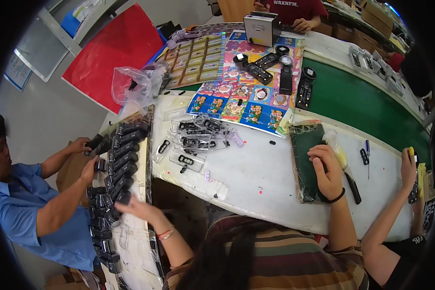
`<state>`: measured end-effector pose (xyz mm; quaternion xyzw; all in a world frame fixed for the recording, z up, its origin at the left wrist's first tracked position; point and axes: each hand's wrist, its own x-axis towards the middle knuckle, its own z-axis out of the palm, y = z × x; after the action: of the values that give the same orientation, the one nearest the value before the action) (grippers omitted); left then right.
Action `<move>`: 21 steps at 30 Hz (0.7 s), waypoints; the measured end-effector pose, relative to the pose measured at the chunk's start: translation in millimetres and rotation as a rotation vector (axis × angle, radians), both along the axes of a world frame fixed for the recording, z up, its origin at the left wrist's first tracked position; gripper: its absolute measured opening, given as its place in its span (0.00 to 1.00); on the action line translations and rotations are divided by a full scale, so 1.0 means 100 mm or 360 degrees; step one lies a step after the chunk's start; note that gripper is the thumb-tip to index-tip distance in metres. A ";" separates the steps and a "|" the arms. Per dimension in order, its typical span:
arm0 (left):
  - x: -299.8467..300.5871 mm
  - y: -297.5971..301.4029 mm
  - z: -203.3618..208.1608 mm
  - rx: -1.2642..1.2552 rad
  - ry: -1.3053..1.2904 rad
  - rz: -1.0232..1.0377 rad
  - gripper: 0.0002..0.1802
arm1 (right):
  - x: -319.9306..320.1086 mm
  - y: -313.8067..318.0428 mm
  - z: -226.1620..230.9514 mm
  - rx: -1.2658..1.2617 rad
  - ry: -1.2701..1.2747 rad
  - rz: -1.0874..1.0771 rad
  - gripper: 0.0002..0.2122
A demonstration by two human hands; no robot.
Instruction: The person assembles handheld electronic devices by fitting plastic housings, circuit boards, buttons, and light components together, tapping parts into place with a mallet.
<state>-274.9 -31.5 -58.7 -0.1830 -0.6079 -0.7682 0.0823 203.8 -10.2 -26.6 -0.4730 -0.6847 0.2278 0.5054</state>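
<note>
My left hand (139,210), a red string and a bangle at its wrist, reaches over the left side bench. Its fingers are apart and slightly blurred, right by a black case (123,197) at the edge of a long row of similar black cases (125,159). Whether they touch it is hard to make out. My right hand (326,171), with a black beaded bracelet, rests loosely on a dark green board (304,145) wrapped in clear film. Its fingers are relaxed and hold nothing visible. Beside it lie a black-handled tool (353,188) and a thin screwdriver (368,152).
Clear plastic pieces with black parts (198,135) are heaped on the white table (237,183). Behind them lie a colourful printed sheet (232,92), black watch-shaped devices (285,79) and a white box (262,29). A blue-shirted person (38,208) handles cases at left; others work at right and across.
</note>
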 end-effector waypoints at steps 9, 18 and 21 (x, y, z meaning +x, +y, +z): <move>0.63 0.44 0.09 -0.1183 0.1720 -0.1157 0.15 | -0.07 -0.13 0.16 0.0138 -0.0568 -0.0258 0.08; 0.88 0.41 0.11 -0.0498 0.1379 -0.1113 0.08 | -0.04 -0.53 -0.20 -0.0328 -0.0688 -0.0549 0.23; 1.37 0.30 0.15 -0.0304 0.1477 -0.1457 0.11 | -0.09 -0.53 -0.10 -0.0408 -0.0524 -0.0462 0.23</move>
<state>-137.5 -1.6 -44.2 -0.7418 -0.4356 -0.5096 -0.0158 194.6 -63.4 -36.8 -0.6572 -0.6483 0.1577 0.3505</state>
